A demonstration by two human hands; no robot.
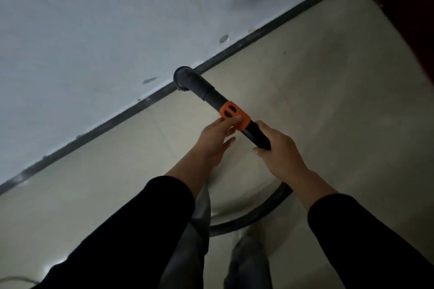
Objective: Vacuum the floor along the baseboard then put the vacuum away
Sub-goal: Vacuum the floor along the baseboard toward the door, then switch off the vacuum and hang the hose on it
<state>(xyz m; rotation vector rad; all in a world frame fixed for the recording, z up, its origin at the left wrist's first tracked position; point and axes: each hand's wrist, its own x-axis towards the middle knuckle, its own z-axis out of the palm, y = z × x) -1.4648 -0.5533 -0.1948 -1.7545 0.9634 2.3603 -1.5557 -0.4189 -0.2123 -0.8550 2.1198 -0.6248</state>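
A black vacuum tube with an orange collar points at the dark baseboard, its round nozzle resting where the floor meets the wall. My left hand pinches the orange collar with thumb and fingers. My right hand grips the rear end of the tube. A black hose curves from under my right wrist down across the floor between my arms.
A pale wall with a few chipped marks fills the upper left. Beige floor tiles extend to the right. Something dark red-brown, perhaps a door or furniture, stands at the upper right. My grey trouser legs show at the bottom.
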